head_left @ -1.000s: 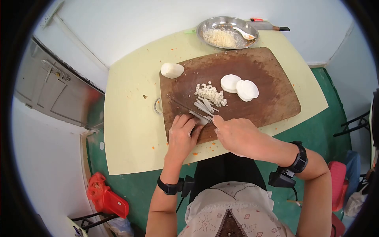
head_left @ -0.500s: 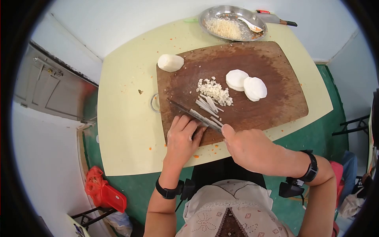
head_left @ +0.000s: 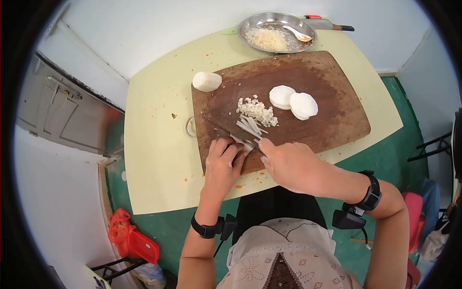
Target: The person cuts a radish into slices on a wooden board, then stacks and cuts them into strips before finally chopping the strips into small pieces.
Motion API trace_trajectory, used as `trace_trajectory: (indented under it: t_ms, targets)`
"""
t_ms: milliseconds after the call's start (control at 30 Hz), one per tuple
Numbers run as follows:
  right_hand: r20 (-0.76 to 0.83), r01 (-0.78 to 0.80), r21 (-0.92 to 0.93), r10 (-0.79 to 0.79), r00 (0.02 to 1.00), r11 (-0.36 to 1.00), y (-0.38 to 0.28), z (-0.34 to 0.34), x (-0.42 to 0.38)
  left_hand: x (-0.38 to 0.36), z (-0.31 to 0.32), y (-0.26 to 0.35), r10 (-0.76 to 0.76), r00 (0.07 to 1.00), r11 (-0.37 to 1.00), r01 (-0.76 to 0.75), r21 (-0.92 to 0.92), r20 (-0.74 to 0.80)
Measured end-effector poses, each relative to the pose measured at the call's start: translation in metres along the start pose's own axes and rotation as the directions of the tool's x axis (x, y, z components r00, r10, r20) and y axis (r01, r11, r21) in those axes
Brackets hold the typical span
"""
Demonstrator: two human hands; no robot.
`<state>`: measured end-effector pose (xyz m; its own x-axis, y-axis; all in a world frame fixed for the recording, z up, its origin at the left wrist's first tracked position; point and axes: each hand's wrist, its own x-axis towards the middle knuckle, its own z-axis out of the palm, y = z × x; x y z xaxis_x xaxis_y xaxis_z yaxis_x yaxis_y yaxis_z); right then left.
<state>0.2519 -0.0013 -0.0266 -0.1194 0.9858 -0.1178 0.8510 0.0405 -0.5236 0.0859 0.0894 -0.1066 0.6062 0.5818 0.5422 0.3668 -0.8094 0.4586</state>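
My right hand (head_left: pixel 288 164) grips the handle of a knife, whose dark blade (head_left: pixel 224 130) points to the upper left over the brown cutting board (head_left: pixel 337 82). Beside the blade, my left hand (head_left: pixel 224 159) has its fingers bent round white slices (head_left: pixel 246 145), partly hidden by the fingers. Thin white strips (head_left: pixel 250 125) lie just above the knife, touching a pile of small white cubes (head_left: pixel 258 111). Round white slices (head_left: pixel 303 105) overlap to the right of the pile. A peeled white chunk (head_left: pixel 207 82) rests at the board's upper left corner.
Behind the board stands a metal plate (head_left: pixel 245 41) with chopped pale bits (head_left: pixel 267 38) and a white spoon (head_left: pixel 298 33). A cleaver (head_left: pixel 320 23) lies to its right. A metal ring (head_left: pixel 190 127) touches the board's left edge. Orange crumbs dot the pale table (head_left: pixel 159 159).
The knife has tilted and shifted slightly left, and my right hand has moved left and up with it. The whole view has also shifted a little. My left hand still holds the slices.
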Motion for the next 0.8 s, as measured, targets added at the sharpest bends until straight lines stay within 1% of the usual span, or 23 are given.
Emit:
trace_trajectory:
  t_ms: [133,200,333,433,500,533,600,633,733,800]
  targets:
    - [-0.005,0.029,-0.049,-0.029,1.0,0.998,0.001,0.005,-0.005,0.0,0.0,0.0,-0.013,1.0,1.0,0.013,0.002,0.005]
    - [0.018,0.045,-0.056,-0.044,0.999,0.997,0.001,0.003,-0.007,-0.001,0.001,0.002,-0.035,0.999,0.999,0.035,0.008,0.008]
    - [0.055,0.052,-0.107,-0.046,0.997,0.993,-0.001,0.004,-0.006,0.002,0.001,0.001,-0.023,1.0,1.0,0.023,0.006,0.006]
    - [0.041,0.017,0.031,-0.018,0.999,0.999,0.004,0.014,0.008,0.004,-0.001,0.002,-0.005,1.0,1.0,0.005,0.022,0.002]
    - [0.001,0.027,0.04,-0.027,1.0,0.999,0.007,0.019,0.016,0.003,-0.002,0.002,-0.012,1.0,0.999,0.011,0.033,0.018]
    - [-0.024,0.031,0.043,-0.03,0.999,0.999,0.009,0.02,0.019,0.002,-0.002,0.002,-0.012,1.0,1.0,0.012,0.012,0.002]
    - [-0.041,-0.047,0.064,0.05,0.998,0.997,0.014,0.015,0.025,0.0,0.001,0.001,-0.021,0.999,0.999,0.02,-0.031,-0.04]
    - [-0.049,-0.083,0.076,0.086,0.995,0.994,0.016,0.012,0.026,-0.001,0.002,0.0,0.002,0.998,1.0,-0.004,-0.031,-0.058]
    - [-0.042,-0.092,0.081,0.096,0.994,0.992,0.014,0.0,0.018,-0.002,0.002,-0.003,0.051,0.994,0.999,-0.052,-0.011,-0.101]
    - [-0.016,-0.073,0.024,0.073,0.997,0.997,0.0,-0.005,0.006,-0.001,0.001,0.0,0.072,0.991,0.997,-0.07,0.019,-0.109]
